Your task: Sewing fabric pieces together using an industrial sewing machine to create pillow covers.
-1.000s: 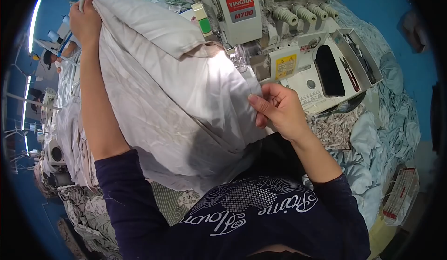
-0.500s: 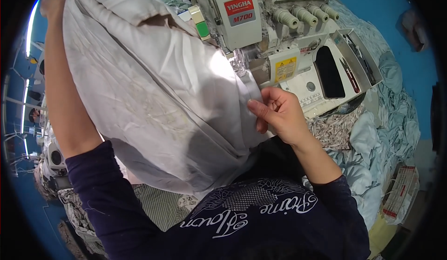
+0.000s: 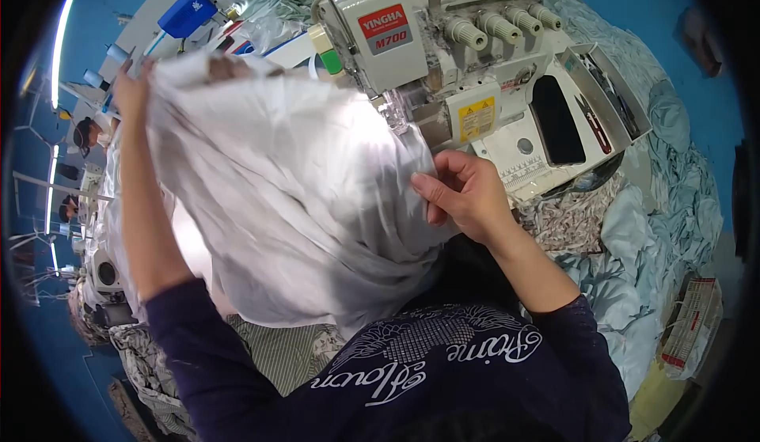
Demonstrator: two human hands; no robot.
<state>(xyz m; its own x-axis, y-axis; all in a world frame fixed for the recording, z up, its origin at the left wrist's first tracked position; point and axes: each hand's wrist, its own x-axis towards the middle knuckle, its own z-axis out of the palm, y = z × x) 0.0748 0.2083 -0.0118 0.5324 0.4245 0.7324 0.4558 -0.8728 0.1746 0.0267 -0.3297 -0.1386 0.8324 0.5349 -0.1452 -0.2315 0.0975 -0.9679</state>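
Observation:
A large piece of white fabric [image 3: 269,181] spreads from the sewing machine [image 3: 388,38] across to my left and down over my lap. My left hand [image 3: 133,90], arm stretched far out, grips its upper left edge; the fingers are partly hidden and slightly blurred. Close in front of the lit presser foot [image 3: 393,111], my right hand [image 3: 469,195] pinches the fabric's right edge between thumb and curled fingers. The cloth runs under the foot, and its upper part is smeared by motion.
On the machine bed lie a black phone [image 3: 558,121] and thread snips [image 3: 592,125], beside a metal tray [image 3: 613,90] of tools. Pale green cloth [image 3: 673,181] is heaped at the right. A blue device [image 3: 188,15] stands at far left; people [image 3: 91,133] sit beyond.
My left hand has swung right and down, drawing its side of the fabric inward and uncovering the table behind. My right hand keeps its pinch near the foot, shifting slightly left.

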